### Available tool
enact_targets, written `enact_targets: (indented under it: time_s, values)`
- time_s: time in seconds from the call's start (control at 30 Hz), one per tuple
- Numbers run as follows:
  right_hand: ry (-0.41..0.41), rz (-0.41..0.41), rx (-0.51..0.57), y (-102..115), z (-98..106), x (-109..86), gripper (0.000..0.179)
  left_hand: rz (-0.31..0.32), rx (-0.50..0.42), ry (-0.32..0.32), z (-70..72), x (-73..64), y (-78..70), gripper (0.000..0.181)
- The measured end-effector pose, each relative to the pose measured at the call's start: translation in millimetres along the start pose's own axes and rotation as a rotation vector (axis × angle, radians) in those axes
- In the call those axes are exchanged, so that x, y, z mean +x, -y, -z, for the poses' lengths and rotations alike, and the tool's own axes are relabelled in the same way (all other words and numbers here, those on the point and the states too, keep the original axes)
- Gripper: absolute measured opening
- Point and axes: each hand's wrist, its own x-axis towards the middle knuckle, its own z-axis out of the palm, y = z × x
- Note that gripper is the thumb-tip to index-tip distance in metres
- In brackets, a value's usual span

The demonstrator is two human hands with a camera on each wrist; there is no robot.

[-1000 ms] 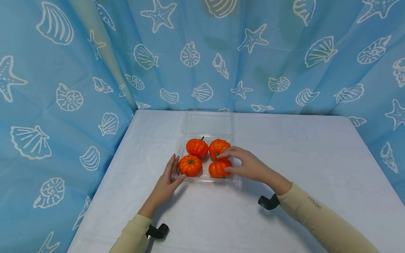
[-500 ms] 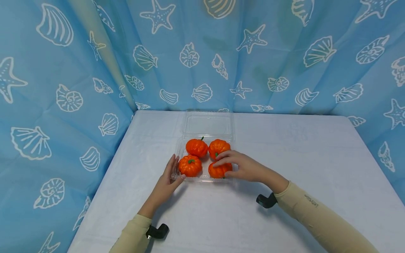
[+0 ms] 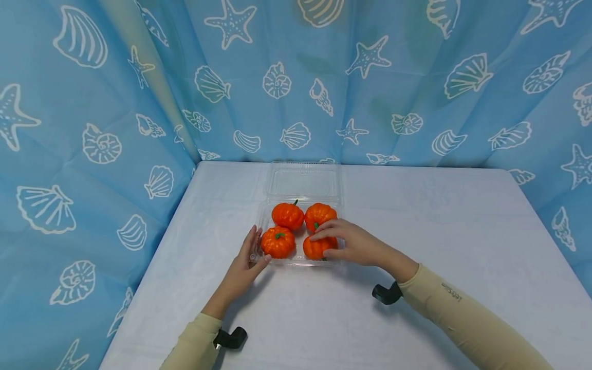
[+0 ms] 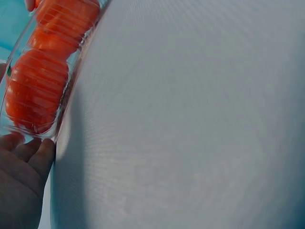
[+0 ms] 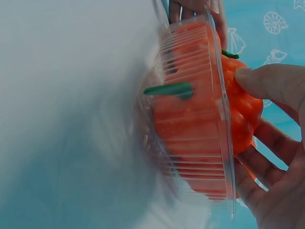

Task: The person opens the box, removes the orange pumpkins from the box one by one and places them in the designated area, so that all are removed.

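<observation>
In the head view a clear plastic clamshell box (image 3: 289,262) holds several small orange pumpkins with green stems. My right hand (image 3: 356,244) grips the front-right pumpkin (image 3: 315,248), thumb on the near side and fingers curving over the top. The right wrist view shows that pumpkin (image 5: 243,114) rising above the rim, its green stem (image 5: 169,89) seen through the ribbed wall. My left hand (image 3: 242,267) rests against the box's left side and front corner, fingers extended. The front-left pumpkin (image 3: 278,243) lies nearest it. Behind sit a back-left pumpkin (image 3: 288,216) and a back-right pumpkin (image 3: 320,216).
The clear lid (image 3: 304,181) lies hinged back at the far side of the box. A white cloth (image 3: 444,221) covers the table. A blue curtain (image 3: 287,77) with shell prints hangs behind and to the left.
My right hand has moved slightly left and down from near the back-right pumpkin's stem onto the front-right pumpkin, which has shifted a little left. The left hand stays in place.
</observation>
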Motion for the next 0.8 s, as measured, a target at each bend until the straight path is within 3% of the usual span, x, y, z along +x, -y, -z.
enact_targets:
  time_s: [0.43, 0.8]
  values:
    - [0.095, 0.019, -0.058, -1.1, 3.4, 0.4, 0.046, -0.004, 0.015, -0.002, -0.6, -0.7, 0.9, 0.088]
    - [0.074, 0.031, -0.066, -1.1, 4.6, -2.6, 0.044, -0.011, 0.023, -0.005, -0.1, -1.1, 0.5, 0.088]
